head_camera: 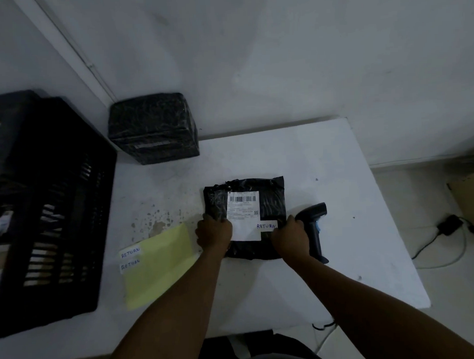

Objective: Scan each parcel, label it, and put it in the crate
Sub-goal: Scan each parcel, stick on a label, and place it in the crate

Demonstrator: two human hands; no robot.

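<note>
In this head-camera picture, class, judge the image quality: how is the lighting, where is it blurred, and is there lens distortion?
Head view: dim, bluish light; the black crate at the left edge is smeared; wide-angle bending curves the table edges; the flat parcel under both hands is sharp enough to read RETURN on its sticker.

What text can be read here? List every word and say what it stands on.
"RETURN": white sticker on the black flat parcel.
"RETURN": upper sticker on the yellow sheet.
"RETURN": lower sticker on that sheet.
Shipping label: barcode and print too small to read.
Label on the black box parcel: blurred.
</note>
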